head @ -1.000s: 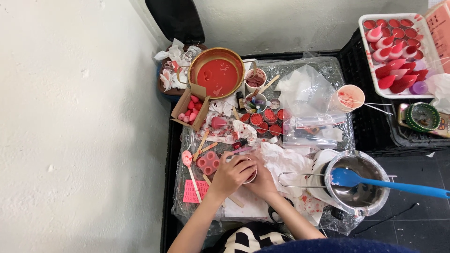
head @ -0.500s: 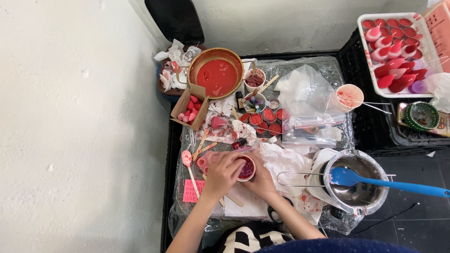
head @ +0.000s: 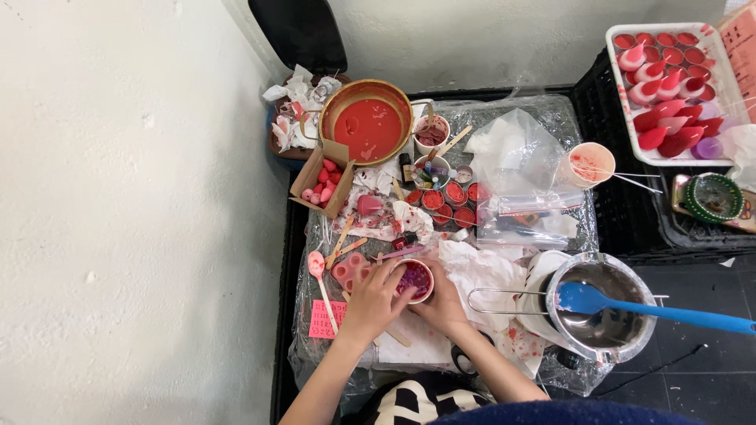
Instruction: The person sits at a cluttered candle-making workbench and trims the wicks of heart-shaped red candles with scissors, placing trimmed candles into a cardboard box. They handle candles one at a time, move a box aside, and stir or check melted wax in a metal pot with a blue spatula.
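While you're cupping the small cup (head: 415,281) w/ both hands, it's sitting further right than 1 s ago, just beside the pink mould (head: 351,271). Left hand (head: 372,299) and right hand (head: 443,303) are curling their fingers round its rim — contents now showing, red-purple.

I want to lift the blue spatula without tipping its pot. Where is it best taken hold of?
Grip the blue spatula by its long handle, coming from the right. The blade rests inside the metal pot, while the handle juts out past the rim over the dark floor, free of clutter. Both hands are busy around the small cup.
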